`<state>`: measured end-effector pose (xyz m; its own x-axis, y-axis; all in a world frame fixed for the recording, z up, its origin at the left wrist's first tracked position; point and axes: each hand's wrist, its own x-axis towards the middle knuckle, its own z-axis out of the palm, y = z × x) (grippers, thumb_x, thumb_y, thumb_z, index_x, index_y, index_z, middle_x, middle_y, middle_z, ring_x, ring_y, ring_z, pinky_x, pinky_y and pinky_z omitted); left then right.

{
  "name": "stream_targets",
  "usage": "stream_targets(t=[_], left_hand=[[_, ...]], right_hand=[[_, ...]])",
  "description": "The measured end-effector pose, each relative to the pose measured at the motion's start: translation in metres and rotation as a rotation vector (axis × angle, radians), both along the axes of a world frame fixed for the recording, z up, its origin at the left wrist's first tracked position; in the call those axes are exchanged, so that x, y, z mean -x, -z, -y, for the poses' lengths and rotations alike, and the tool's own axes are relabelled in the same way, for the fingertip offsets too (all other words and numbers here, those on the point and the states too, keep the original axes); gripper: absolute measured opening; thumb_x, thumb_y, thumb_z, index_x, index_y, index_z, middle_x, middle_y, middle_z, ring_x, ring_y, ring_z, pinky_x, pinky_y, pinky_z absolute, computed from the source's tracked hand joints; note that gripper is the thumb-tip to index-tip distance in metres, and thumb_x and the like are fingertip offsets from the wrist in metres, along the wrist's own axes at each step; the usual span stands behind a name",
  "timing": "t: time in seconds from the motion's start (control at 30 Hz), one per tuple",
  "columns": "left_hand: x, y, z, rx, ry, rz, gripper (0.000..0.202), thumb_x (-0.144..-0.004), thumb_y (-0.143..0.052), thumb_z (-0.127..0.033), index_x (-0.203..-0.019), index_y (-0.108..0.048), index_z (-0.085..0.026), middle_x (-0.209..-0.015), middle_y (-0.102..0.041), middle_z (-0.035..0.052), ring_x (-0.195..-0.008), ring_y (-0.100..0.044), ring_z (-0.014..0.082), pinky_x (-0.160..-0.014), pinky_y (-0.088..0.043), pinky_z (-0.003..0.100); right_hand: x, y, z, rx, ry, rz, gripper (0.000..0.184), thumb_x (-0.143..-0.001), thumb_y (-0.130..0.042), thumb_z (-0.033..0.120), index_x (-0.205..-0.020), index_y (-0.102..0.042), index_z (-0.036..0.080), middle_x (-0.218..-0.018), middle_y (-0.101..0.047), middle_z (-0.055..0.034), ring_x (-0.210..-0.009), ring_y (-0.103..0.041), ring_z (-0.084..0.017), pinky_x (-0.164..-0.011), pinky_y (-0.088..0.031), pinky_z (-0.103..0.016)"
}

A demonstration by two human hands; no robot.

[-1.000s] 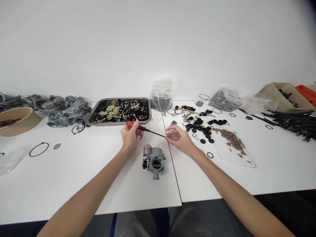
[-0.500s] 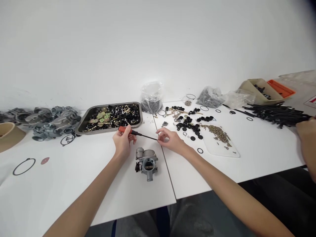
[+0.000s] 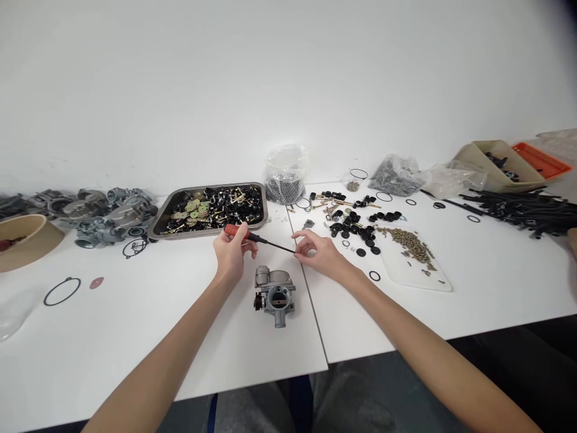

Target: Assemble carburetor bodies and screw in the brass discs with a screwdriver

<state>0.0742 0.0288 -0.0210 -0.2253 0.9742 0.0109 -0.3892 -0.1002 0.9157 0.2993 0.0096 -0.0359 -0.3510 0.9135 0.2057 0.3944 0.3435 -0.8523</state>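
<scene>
My left hand (image 3: 231,249) is closed round the red and black handle of a screwdriver (image 3: 259,239), its thin shaft pointing right. At the shaft's tip, the thumb and fingers of my right hand (image 3: 318,252) are pinched together; anything between them is too small to make out. Just below both hands, a grey metal carburetor (image 3: 277,297) rests on the white table, its round bore facing me and a black part on its left side.
A metal tray (image 3: 153,231) of small parts lies behind my left hand, with several carburetors (image 3: 121,213) to its left. Black caps (image 3: 354,228) and a white sheet (image 3: 406,278) bearing brass screws (image 3: 412,245) lie right. Black hoses (image 3: 523,210) are farther right, near a person's hand (image 3: 572,237).
The view has swung slightly left, so the scene sits farther right in the picture. Both hands keep the same hold at the screwdriver. The other person's arm has mostly left the view.
</scene>
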Motion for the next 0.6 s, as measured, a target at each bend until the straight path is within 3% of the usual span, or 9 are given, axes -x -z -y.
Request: stream_targets(t=[0.33,0.6], left_hand=[[-0.001,-0.012,0.006,-0.124,0.113,-0.107,0.031,-0.073,-0.076,-0.035,-0.079,-0.054,-0.014,-0.064,-0.057,-0.001,-0.041,-0.057,0.0138,-0.033,-0.043,0.027],[-0.008,-0.015,0.011,-0.119,0.04,-0.103,0.034,-0.073,-0.076,-0.039,-0.076,-0.052,-0.015,-0.056,-0.054,-0.0033,-0.041,-0.058,0.0155,-0.038,-0.052,0.032]], right_hand=[[-0.004,-0.026,0.004,0.016,-0.084,0.298,0.048,-0.086,-0.057,0.023,-0.132,-0.051,0.029,-0.088,-0.069,-0.0011,-0.079,-0.064,-0.016,-0.074,-0.052,-0.029],[-0.005,-0.022,0.007,-0.143,-0.058,0.421,0.052,-0.089,-0.051,0.021,-0.139,-0.045,0.032,-0.085,-0.068,-0.0011,-0.074,-0.063,-0.016,-0.07,-0.05,-0.028]])
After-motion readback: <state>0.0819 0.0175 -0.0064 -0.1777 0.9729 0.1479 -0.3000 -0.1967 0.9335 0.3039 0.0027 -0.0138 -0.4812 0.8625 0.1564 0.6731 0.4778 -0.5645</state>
